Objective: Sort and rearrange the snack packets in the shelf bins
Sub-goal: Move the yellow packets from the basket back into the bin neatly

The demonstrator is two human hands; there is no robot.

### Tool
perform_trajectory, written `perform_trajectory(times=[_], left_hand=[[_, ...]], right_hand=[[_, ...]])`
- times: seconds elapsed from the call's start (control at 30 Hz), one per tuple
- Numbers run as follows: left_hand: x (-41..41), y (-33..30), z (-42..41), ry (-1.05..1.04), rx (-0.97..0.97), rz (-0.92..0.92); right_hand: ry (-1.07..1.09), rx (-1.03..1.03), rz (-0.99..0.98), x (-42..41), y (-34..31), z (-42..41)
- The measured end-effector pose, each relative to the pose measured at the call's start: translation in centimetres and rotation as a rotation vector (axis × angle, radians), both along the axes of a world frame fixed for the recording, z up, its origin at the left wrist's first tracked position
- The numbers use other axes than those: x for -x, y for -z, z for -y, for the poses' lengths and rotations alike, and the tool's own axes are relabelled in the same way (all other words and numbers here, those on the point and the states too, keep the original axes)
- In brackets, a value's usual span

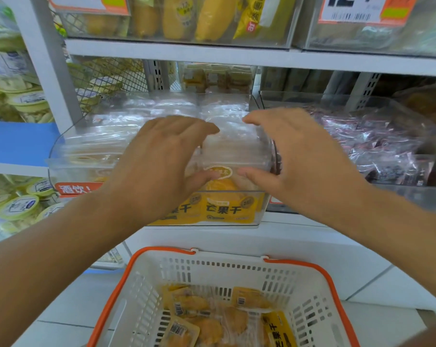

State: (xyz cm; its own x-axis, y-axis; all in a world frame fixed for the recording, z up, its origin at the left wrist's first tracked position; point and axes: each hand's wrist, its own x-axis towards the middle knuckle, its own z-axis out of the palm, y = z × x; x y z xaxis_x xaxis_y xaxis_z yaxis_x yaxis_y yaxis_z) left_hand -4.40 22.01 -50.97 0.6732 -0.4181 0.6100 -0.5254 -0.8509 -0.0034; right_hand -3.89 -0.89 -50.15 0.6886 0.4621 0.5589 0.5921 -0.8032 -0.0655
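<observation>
Both hands, left hand (161,156) and right hand (294,156), are gripping a mango packet stack (227,151) at the clear bin (61,166) front edge; squeezing evenly should be keeping it aligned.

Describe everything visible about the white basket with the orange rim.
The basket is white slotted plastic with an orange rim and orange handle folded along its far edge. It sits upright and open below the shelf bins, near the person's body, its near side cut off by the frame. Inside lie several yellow mango packets, loosely piled, some showing barcodes. Neither hand touches it.
</observation>
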Motion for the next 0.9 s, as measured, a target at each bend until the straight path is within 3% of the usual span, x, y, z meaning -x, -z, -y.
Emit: perform_trajectory(times=[0.07,0.17,0.3,0.5,0.63,0.9], left_hand=[[0.9,-0.5,-1.5,0.017,0.038,0.020],[2.1,-0.9,-4.0,0.016,0.023,0.006],[3.2,0.3,-5.4,-0.121,-0.113,-0.064],[4.1,1.9,-4.5,-0.336,-0.420,-0.118],[4.0,2.3,-3.3,-0.421,-0.484,-0.209],[3.0,1.7,-4.3,-0.442,-0.335,-0.169]], right_hand=[[-0.087,-0.060,0.134,1.3,0.1,-0.7],[-0.152,0.105,0.119,2.8,1.6,-2.5],[0.079,0.451,-0.065,3.1,2.3,-4.9],[0.262,0.591,-0.124,3.1,2.1,-6.4],[0.220,0.546,-0.097,3.3,1.5,-6.5],[0.252,0.482,-0.213,1.8,1.5,-6.0]])
